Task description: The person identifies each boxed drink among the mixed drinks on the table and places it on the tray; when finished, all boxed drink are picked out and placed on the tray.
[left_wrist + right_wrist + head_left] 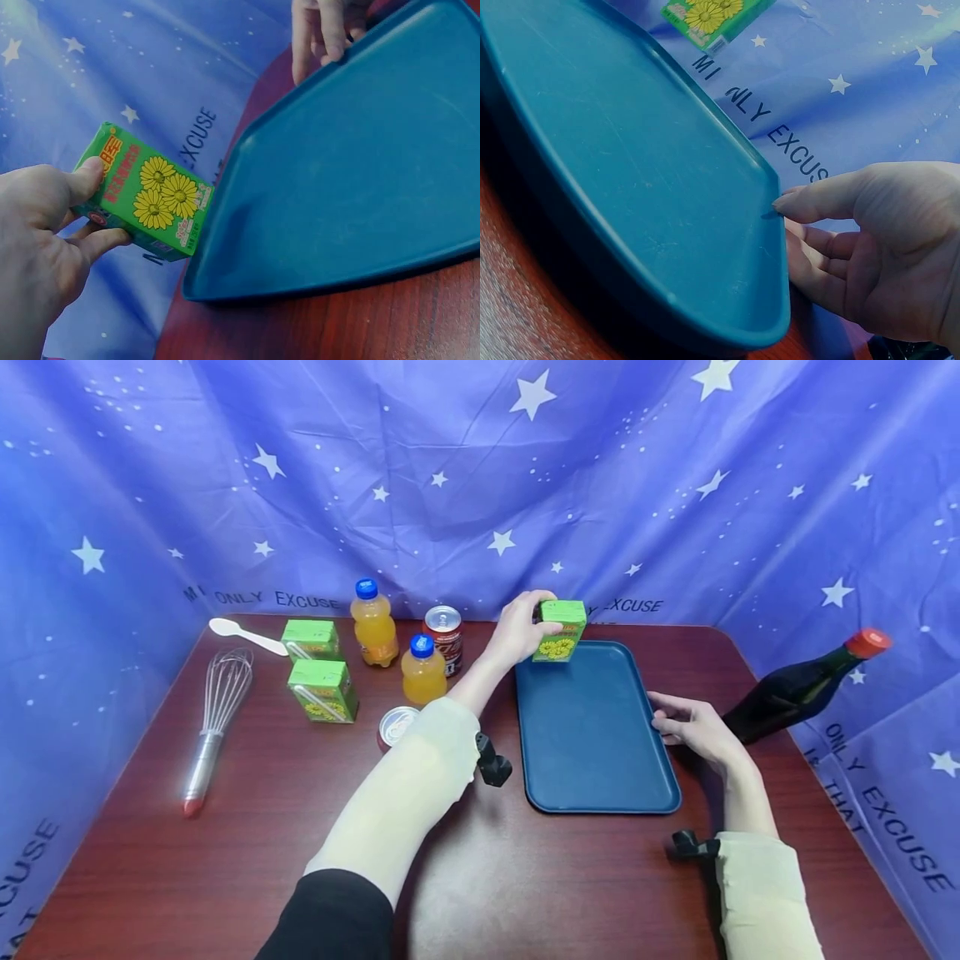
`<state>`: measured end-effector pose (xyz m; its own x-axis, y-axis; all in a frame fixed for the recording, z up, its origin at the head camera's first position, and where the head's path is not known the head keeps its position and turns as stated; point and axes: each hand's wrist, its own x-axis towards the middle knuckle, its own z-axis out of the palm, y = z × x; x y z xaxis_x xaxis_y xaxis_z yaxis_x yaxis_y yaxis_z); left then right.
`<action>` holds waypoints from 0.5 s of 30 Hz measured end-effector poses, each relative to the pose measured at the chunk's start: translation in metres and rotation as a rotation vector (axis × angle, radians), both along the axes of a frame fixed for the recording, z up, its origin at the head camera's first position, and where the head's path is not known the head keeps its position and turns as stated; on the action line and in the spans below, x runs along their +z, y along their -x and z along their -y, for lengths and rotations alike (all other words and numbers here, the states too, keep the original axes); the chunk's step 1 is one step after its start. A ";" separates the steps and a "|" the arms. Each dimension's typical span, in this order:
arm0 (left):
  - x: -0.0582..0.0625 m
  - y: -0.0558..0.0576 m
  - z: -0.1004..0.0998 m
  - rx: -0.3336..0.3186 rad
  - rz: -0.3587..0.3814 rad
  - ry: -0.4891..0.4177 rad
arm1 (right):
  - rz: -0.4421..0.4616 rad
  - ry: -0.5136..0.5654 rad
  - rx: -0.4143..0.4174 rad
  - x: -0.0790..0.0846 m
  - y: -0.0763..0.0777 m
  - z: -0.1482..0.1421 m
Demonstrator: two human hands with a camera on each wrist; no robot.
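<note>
My left hand (519, 628) grips a green drink carton (561, 633) with yellow flowers by its upper part. The carton is at the far edge of a blue tray (596, 735); in the left wrist view, its lower end (187, 236) overlaps the tray's rim. I cannot tell whether it touches the tray. On the tray's right side, my right hand (701, 731) holds the rim, with the thumb (810, 202) at the lip and the other fingers outside the wall. The tray's inner surface looks bare in the wrist views.
Left of the tray stand two orange drink bottles (375, 628), a red can (444, 639), another can (395, 724) partly behind my sleeve, and two green cartons (324, 692). A whisk (213, 718) and white spoon (243, 633) lie farther left. A dark bottle (795, 689) stands right.
</note>
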<state>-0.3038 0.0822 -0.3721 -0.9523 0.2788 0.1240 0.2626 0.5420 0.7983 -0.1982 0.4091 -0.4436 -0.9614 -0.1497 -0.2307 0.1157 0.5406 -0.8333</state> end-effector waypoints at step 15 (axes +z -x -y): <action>-0.020 0.002 -0.008 0.011 0.040 -0.020 | -0.003 0.004 0.000 0.000 0.000 0.000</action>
<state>-0.3059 0.0898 -0.3918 -0.9596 0.2663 0.0909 0.2243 0.5285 0.8188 -0.1981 0.4087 -0.4439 -0.9622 -0.1502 -0.2272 0.1134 0.5375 -0.8356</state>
